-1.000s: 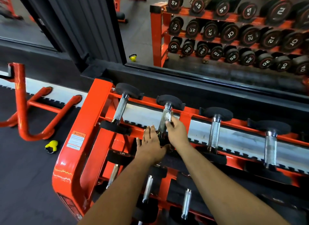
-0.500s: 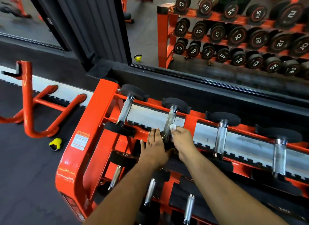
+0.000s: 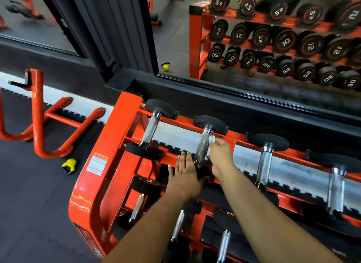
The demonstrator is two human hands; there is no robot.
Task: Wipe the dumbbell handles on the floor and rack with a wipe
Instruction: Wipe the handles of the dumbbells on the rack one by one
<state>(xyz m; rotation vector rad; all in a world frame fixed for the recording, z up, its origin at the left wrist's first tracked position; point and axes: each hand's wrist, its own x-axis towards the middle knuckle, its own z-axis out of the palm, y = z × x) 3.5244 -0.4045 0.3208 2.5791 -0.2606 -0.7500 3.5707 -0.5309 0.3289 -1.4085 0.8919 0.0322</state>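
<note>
At the top tier of the orange rack (image 3: 109, 155), the right hand (image 3: 221, 155) grips a white wipe (image 3: 212, 140) and presses it against the right side of a knurled steel dumbbell handle (image 3: 203, 145), near the handle's upper end. Its fingers are curled around the wipe, and only a small part of the wipe shows past them. The left hand (image 3: 185, 176) lies flat with fingers straight and together, resting on the near black head of the same dumbbell, just left of the handle's lower end. The two hands are apart, one on each side of the handle.

This dumbbell is the second from the left on the top tier. Its far black head (image 3: 210, 123) rests on the rear rail. To its left sits another dumbbell (image 3: 151, 127) with a like steel handle; to its right sit two more (image 3: 264, 165) (image 3: 335, 190), all lying across the rails side by side. On the lower tiers, further steel handles (image 3: 178, 225) show beneath the forearms.

Left of the rack, a small yellow kettlebell (image 3: 68, 166) lies on the dark floor (image 3: 29, 204), near an orange tubular frame (image 3: 39, 125). Behind the rack, a wall mirror (image 3: 273, 37) reflects rows of numbered black dumbbells on orange shelves and the yellow kettlebell.
</note>
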